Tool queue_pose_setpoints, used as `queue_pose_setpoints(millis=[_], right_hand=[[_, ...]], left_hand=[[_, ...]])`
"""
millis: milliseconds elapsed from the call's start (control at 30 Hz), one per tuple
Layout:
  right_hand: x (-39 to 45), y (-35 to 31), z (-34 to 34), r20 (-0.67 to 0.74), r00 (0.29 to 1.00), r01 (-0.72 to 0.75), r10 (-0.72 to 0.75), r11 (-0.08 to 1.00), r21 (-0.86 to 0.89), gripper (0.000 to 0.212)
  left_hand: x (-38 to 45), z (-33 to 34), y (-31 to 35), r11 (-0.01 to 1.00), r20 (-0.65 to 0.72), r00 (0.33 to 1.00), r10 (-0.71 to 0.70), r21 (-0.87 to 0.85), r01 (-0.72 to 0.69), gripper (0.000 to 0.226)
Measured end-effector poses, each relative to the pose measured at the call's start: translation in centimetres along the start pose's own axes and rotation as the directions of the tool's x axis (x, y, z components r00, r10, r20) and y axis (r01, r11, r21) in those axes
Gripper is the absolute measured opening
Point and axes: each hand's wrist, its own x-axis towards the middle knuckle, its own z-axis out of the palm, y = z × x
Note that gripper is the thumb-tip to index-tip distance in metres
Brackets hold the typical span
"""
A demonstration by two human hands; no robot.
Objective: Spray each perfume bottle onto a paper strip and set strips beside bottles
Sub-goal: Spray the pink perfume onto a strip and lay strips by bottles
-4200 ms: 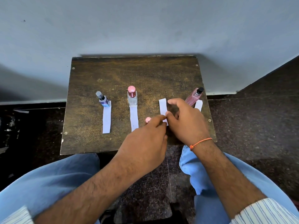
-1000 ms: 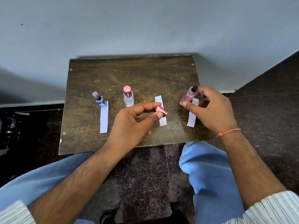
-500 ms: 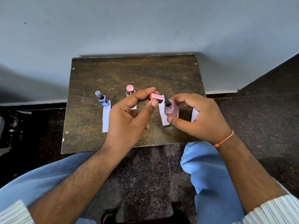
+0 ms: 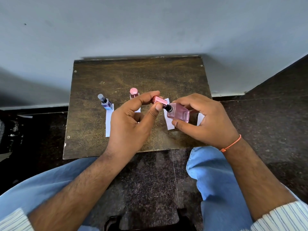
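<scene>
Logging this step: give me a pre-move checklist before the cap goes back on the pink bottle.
1. Right hand grips pink bottle: ok.
2. Left hand pinches pink cap: ok.
3. Cap mouth lined up with black nozzle: ok, close.
4. Cap seated: not ok, not yet on.
5. Strip under the bottle lies flat on table: ok.
6. Strip sprayed: cannot tell.

Bottle (image 4: 179, 113): pink
Cap (image 4: 160, 100): pink
Strips (image 4: 109, 121): white
Bench (image 4: 133, 75): mottled brown
Trousers (image 4: 215, 180): blue
Wristband (image 4: 231, 144): orange
</scene>
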Motion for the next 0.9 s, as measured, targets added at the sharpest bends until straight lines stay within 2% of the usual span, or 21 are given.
queue_pose_setpoints(millis=[300,600,767,833,900], right_hand=[[0.1,-0.6,-0.1,-0.011,0.999,0.036,-0.036,0.999,0.026,0.045],[-0.1,-0.4,0.1,-0.019,0.999,0.042,-0.04,0.995,0.086,0.045],[0.1,-0.2,0.0,0.007,1.0,-0.005,0.005,0.993,0.12,0.046],[0.1,0.0,-0.1,0.014,1.0,-0.029,0.027,0.991,0.131,0.046],[0.0,0.3,-0.1,0.019,0.996,-0.085,0.083,0.977,0.195,0.045]], left_hand=[[-0.3,0.2,-0.7,0.987,0.054,0.991,0.119,0.102,-0.124,0.029],[-0.1,0.0,-1.2,0.967,0.107,0.981,0.164,0.177,-0.181,0.031],[0.1,-0.2,-1.0,0.99,0.165,0.985,0.052,0.117,-0.072,0.035],[-0.1,-0.1,-0.8,0.994,0.205,0.979,-0.012,0.112,-0.011,0.044],[-0.2,0.0,-0.6,0.991,0.265,0.96,-0.09,0.123,0.059,0.063]])
